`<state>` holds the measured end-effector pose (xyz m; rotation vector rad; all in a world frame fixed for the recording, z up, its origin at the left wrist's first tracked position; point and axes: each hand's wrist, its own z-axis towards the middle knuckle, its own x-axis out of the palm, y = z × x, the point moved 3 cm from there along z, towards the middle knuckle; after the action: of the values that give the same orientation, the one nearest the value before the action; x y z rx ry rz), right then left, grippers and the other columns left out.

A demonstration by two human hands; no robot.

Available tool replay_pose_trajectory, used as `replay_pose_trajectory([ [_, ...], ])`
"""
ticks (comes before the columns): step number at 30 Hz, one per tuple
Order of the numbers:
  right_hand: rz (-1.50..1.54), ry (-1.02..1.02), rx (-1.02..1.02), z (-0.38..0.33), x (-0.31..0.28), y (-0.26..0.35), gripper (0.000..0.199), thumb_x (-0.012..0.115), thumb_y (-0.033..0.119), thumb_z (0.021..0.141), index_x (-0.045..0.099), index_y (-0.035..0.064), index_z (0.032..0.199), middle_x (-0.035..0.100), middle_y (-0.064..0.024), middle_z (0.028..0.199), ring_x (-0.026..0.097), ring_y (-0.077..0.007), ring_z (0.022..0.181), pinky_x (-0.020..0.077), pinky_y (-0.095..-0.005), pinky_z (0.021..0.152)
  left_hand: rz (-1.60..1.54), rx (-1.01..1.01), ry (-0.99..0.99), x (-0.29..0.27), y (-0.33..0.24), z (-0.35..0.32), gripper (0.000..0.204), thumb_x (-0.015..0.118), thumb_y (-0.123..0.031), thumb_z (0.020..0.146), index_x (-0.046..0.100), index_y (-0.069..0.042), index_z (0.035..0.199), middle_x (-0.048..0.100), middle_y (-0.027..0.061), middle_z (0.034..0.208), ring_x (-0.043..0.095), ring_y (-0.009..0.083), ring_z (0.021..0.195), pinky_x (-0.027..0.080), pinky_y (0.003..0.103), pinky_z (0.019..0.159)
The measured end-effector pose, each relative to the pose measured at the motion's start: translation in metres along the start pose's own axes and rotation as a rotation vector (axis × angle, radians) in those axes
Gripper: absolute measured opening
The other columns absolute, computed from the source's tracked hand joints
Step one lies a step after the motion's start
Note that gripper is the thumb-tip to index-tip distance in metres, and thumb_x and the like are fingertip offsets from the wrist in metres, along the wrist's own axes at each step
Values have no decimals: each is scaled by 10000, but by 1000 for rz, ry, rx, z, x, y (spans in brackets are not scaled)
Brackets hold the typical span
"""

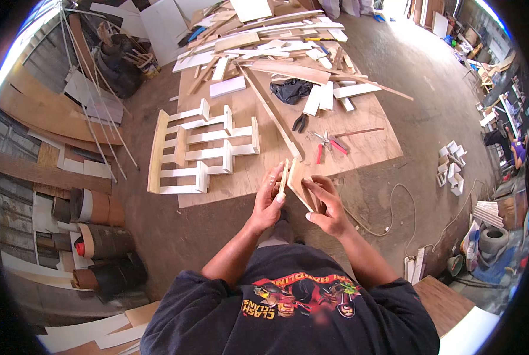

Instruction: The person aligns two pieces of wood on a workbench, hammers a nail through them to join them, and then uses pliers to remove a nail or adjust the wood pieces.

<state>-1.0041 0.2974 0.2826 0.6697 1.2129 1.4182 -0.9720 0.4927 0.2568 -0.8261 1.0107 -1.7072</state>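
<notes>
My left hand (267,204) pinches a thin, pale wood strip (284,176) between thumb and fingers, held upright. Close beside it, my right hand (329,207) grips a short flat wooden board (298,177), tilted on edge, thumb on the near end. The two pieces are near each other; I cannot tell whether they touch. Just beyond the hands lie red-handled pliers (333,146) and dark-handled pliers (300,123) on a plywood sheet (365,148). To the left rests a white wooden frame with stepped arms and a yellowish long board (158,154).
A heap of wood offcuts (264,44) covers the sheet's far end, with a black plastic bag (291,90) beside it. A long strip (270,112) runs toward my hands. A cable (415,207) snakes over the floor at right. Rolled material (101,207) is stacked at left.
</notes>
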Motion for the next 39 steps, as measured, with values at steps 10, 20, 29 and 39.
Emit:
replay_pose_trajectory([
  [10,58,22,-49,-22,10,8,810,706,69,653,553,96,1447,468,-160,1400,459,-312,1326,347,-392,1125,-43,-36,-35,14,-18,-26,706,618,-230,962,311,-17,1561,385,122,1473,468,231,1315,402,369,1058],
  [20,43,60,6,-12,26,2,817,688,38,644,535,51,1446,453,-152,1420,446,-299,1345,327,-372,1133,-196,-66,-138,0,-10,-26,722,662,-176,934,312,-22,1546,512,127,1399,504,205,1269,388,375,1087],
  [29,84,16,28,16,44,-3,801,675,15,665,535,67,1452,472,-151,1385,477,-296,1305,364,-371,1107,-174,-129,-165,-24,1,-8,668,675,-112,923,369,-15,1509,514,141,1410,534,197,1230,423,370,1065],
  [39,250,-50,104,35,48,-12,838,639,-13,666,485,41,1488,478,-121,1372,447,-250,1339,328,-352,1143,-318,-220,-127,-25,-9,27,569,654,-46,939,427,23,1457,506,136,1446,501,217,1321,396,376,1113],
])
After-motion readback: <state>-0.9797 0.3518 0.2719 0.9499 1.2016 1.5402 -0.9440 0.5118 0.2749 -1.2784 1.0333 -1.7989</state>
